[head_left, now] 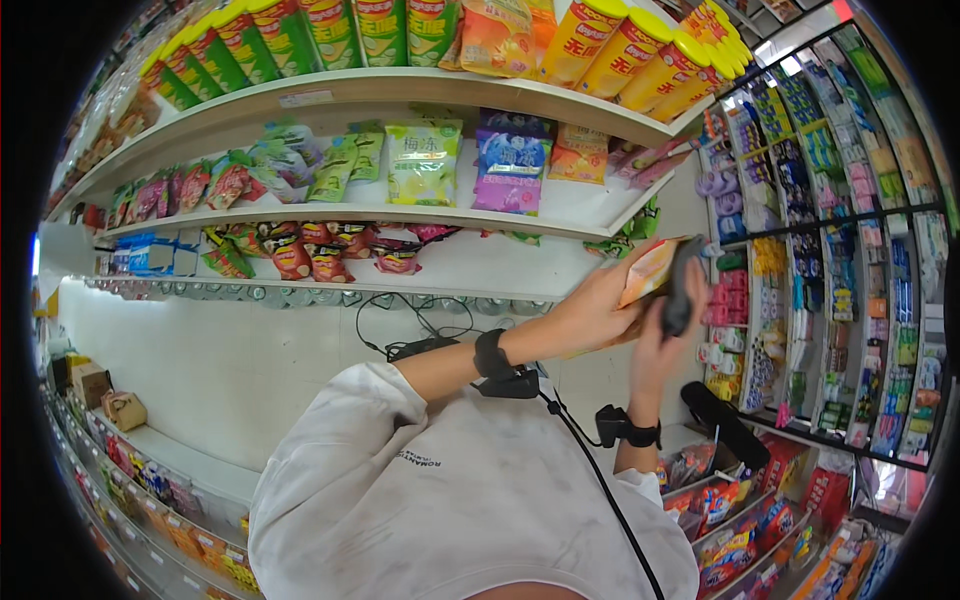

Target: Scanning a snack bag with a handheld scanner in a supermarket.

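Note:
Both my hands are raised together at the right, in front of the end of the snack shelves. My left hand (605,310) is closed around an orange, yellow and white package (652,272), held up at a tilt. My right hand (660,350) is closed on a dark grey, curved handheld tool (682,290), close against the package's right side. Motion smears the right fingers, and the tool's exact kind does not show. My left fingers partly cover the package.
Canisters with yellow lids (585,40) line the top shelf, with bagged snacks (423,163) and red packets (290,258) below. Black cables (420,320) lie on the floor. Tall racks of goods (800,200) stand right, bins of bright bags (725,545) lower right, cardboard boxes (90,383) left.

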The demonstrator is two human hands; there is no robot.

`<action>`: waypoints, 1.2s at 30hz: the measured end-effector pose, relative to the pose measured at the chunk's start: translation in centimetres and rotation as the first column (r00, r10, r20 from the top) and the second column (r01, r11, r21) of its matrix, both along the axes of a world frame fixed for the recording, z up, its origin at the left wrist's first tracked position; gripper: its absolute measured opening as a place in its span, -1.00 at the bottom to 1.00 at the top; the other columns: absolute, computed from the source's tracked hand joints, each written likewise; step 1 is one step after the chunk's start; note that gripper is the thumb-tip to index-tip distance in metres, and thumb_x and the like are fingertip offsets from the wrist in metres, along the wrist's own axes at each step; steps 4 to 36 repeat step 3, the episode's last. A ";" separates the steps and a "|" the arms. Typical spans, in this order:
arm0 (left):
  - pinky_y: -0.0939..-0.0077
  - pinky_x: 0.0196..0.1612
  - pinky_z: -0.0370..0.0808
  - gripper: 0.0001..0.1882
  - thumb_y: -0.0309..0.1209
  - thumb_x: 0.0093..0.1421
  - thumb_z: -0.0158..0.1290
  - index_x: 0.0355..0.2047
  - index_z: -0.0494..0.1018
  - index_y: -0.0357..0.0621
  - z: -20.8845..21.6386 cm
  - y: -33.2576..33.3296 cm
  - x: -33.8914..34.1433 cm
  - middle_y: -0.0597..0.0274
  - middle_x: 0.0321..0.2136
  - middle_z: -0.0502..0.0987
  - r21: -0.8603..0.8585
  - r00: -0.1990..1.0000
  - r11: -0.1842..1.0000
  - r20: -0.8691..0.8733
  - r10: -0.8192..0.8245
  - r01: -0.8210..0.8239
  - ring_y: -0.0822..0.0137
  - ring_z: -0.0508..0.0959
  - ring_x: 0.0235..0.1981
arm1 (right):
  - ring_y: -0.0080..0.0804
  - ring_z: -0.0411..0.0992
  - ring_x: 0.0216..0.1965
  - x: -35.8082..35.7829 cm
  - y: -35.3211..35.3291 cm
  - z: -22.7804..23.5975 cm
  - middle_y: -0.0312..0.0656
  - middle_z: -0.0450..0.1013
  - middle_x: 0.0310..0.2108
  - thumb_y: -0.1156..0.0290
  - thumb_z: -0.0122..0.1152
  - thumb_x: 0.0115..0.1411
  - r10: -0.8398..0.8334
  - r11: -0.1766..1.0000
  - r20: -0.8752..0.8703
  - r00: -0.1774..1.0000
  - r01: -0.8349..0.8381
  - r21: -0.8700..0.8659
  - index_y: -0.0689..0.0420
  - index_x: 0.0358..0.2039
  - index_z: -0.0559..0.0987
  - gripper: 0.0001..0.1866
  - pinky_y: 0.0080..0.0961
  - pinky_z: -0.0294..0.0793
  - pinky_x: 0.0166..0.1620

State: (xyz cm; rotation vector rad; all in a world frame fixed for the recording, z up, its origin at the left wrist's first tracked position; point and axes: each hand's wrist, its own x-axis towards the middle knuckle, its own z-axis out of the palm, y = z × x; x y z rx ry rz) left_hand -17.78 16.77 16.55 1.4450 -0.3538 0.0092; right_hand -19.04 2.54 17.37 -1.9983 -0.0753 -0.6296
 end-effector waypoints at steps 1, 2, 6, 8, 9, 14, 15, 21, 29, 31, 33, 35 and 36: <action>0.24 -0.02 0.47 -0.46 -0.44 0.16 0.10 0.14 0.26 -0.25 -0.1 -0.3 -0.2 -0.16 -0.10 0.53 -0.051 0.998 0.999 0.066 -0.012 0.016 -0.11 0.55 -0.09 | -0.17 0.18 0.29 -0.7 1.4 0.8 0.04 0.22 0.25 0.27 0.15 0.31 0.174 0.964 0.058 0.983 -0.158 -0.214 0.31 0.20 0.32 -0.45 -0.34 0.08 0.30; 0.25 0.01 0.44 -0.46 -0.47 0.14 0.10 0.14 0.25 -0.24 -0.3 -0.5 -0.2 -0.13 -0.03 0.48 0.010 0.996 1.000 0.086 -0.014 0.014 -0.06 0.52 -0.05 | -0.11 0.07 0.34 -0.8 1.2 0.5 0.03 0.10 0.32 0.23 0.18 0.29 0.197 0.968 0.027 0.980 -0.190 -0.163 0.30 0.24 0.28 -0.39 -0.33 -0.02 0.34; 0.25 0.01 0.44 -0.46 -0.47 0.14 0.10 0.14 0.25 -0.24 -0.4 -0.5 -0.3 -0.13 -0.03 0.48 0.001 0.996 1.000 0.080 -0.028 0.028 -0.06 0.52 -0.05 | -0.04 -0.04 0.39 -0.6 0.8 -0.4 0.02 -0.01 0.38 0.19 0.21 0.27 0.227 0.968 -0.001 0.974 -0.225 -0.108 0.28 0.27 0.25 -0.32 -0.32 -0.13 0.38; 0.25 0.01 0.44 -0.46 -0.47 0.14 0.10 0.14 0.25 -0.24 -0.4 -0.5 -0.3 -0.13 -0.03 0.48 0.001 0.996 1.000 0.080 -0.028 0.028 -0.06 0.52 -0.05 | -0.04 -0.04 0.39 -0.6 0.8 -0.4 0.02 -0.01 0.38 0.19 0.21 0.27 0.227 0.968 -0.001 0.974 -0.225 -0.108 0.28 0.27 0.25 -0.32 -0.32 -0.13 0.38; 0.25 0.01 0.44 -0.46 -0.47 0.14 0.10 0.14 0.25 -0.24 -0.4 -0.5 -0.3 -0.13 -0.03 0.48 0.001 0.996 1.000 0.080 -0.028 0.028 -0.06 0.52 -0.05 | -0.04 -0.04 0.39 -0.6 0.8 -0.4 0.02 -0.01 0.38 0.19 0.21 0.27 0.227 0.968 -0.001 0.974 -0.225 -0.108 0.28 0.27 0.25 -0.32 -0.32 -0.13 0.38; 0.25 0.01 0.44 -0.46 -0.47 0.14 0.10 0.14 0.25 -0.24 -0.4 -0.5 -0.3 -0.13 -0.03 0.48 0.001 0.996 1.000 0.080 -0.028 0.028 -0.06 0.52 -0.05 | -0.04 -0.04 0.39 -0.6 0.8 -0.4 0.02 -0.01 0.38 0.19 0.21 0.27 0.227 0.968 -0.001 0.974 -0.225 -0.108 0.28 0.27 0.25 -0.32 -0.32 -0.13 0.38; 0.25 0.01 0.44 -0.46 -0.47 0.14 0.10 0.14 0.25 -0.24 -0.4 -0.5 -0.3 -0.13 -0.03 0.48 0.001 0.996 1.000 0.080 -0.028 0.028 -0.06 0.52 -0.05 | -0.04 -0.04 0.39 -0.6 0.8 -0.4 0.02 -0.01 0.38 0.19 0.21 0.27 0.227 0.968 -0.001 0.974 -0.225 -0.108 0.28 0.27 0.25 -0.32 -0.32 -0.13 0.38; 0.25 0.01 0.44 -0.46 -0.47 0.14 0.10 0.14 0.25 -0.24 -0.4 -0.5 -0.3 -0.13 -0.03 0.48 0.001 0.996 1.000 0.080 -0.028 0.028 -0.06 0.52 -0.05 | -0.04 -0.04 0.39 -0.6 0.8 -0.4 0.02 -0.01 0.38 0.19 0.21 0.27 0.227 0.968 -0.001 0.974 -0.225 -0.108 0.28 0.27 0.25 -0.32 -0.32 -0.13 0.38; 0.25 0.01 0.44 -0.46 -0.47 0.14 0.10 0.14 0.25 -0.24 -0.4 -0.5 -0.3 -0.13 -0.03 0.48 0.001 0.996 1.000 0.080 -0.028 0.028 -0.06 0.52 -0.05 | -0.04 -0.04 0.39 -0.6 0.8 -0.4 0.02 -0.01 0.38 0.19 0.21 0.27 0.227 0.968 -0.001 0.974 -0.225 -0.108 0.28 0.27 0.25 -0.32 -0.32 -0.13 0.38; 0.25 0.01 0.44 -0.46 -0.47 0.14 0.10 0.14 0.25 -0.24 -0.4 -0.5 -0.3 -0.13 -0.03 0.48 0.001 0.996 1.000 0.080 -0.028 0.028 -0.06 0.52 -0.05 | -0.04 -0.04 0.39 -0.6 0.8 -0.4 0.02 -0.01 0.38 0.19 0.21 0.27 0.227 0.968 -0.001 0.974 -0.225 -0.108 0.28 0.27 0.25 -0.32 -0.32 -0.13 0.38; 0.25 0.01 0.44 -0.46 -0.47 0.14 0.10 0.14 0.25 -0.24 -0.4 -0.5 -0.3 -0.13 -0.03 0.48 0.001 0.996 1.000 0.080 -0.028 0.028 -0.06 0.52 -0.05 | -0.04 -0.04 0.39 -0.6 0.8 -0.4 0.02 -0.01 0.38 0.19 0.21 0.27 0.227 0.968 -0.001 0.974 -0.225 -0.108 0.28 0.27 0.25 -0.32 -0.32 -0.13 0.38; 0.25 0.01 0.44 -0.46 -0.47 0.14 0.10 0.14 0.25 -0.24 -0.4 -0.5 -0.3 -0.13 -0.03 0.48 0.001 0.996 1.000 0.080 -0.028 0.028 -0.06 0.52 -0.05 | -0.04 -0.04 0.39 -0.6 0.8 -0.4 0.02 -0.01 0.38 0.19 0.21 0.27 0.227 0.968 -0.001 0.974 -0.225 -0.108 0.28 0.27 0.25 -0.32 -0.32 -0.13 0.38; 0.25 0.01 0.44 -0.46 -0.47 0.14 0.10 0.14 0.25 -0.24 -0.4 -0.5 -0.3 -0.13 -0.03 0.48 0.001 0.996 1.000 0.080 -0.028 0.028 -0.06 0.52 -0.05 | -0.04 -0.04 0.39 -0.6 0.8 -0.4 0.02 -0.01 0.38 0.19 0.21 0.27 0.227 0.968 -0.001 0.974 -0.225 -0.108 0.28 0.27 0.25 -0.32 -0.32 -0.13 0.38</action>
